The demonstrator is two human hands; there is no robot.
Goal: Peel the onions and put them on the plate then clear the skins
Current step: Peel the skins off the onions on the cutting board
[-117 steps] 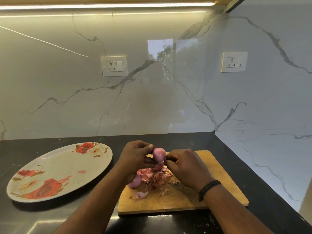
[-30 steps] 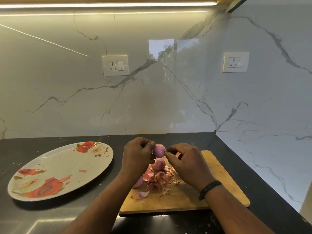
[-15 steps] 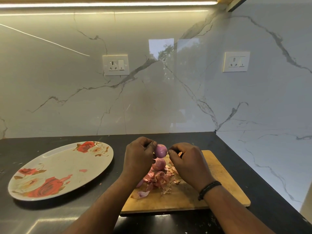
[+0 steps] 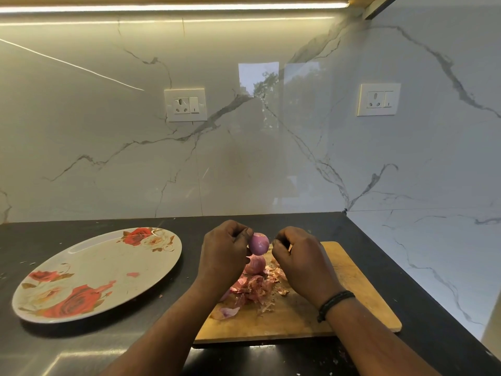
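Note:
A small purple onion [image 4: 259, 243] is held above the wooden cutting board [image 4: 360, 297]. My left hand [image 4: 223, 252] grips it from the left with curled fingers. My right hand [image 4: 299, 260] pinches at its right side with curled fingertips. Another onion [image 4: 254, 265] sits on the board just below, partly hidden by my left hand. A heap of pinkish-brown onion skins [image 4: 257, 290] lies on the board between my wrists, and one loose purple piece [image 4: 226, 312] lies nearer the front. The floral oval plate [image 4: 89, 270] lies to the left on the dark counter with no onions on it.
The black counter [image 4: 423, 316] ends at marble walls behind and to the right, forming a corner. Two wall sockets [image 4: 186, 105] [image 4: 378, 99] sit on the back wall. Small skin flecks are scattered on the counter near the plate and the front edge.
Both hands have lifted the onion slightly higher above the board. The right hand's fingers have shifted along the onion's right side. The plate and the skin heap stay where they were.

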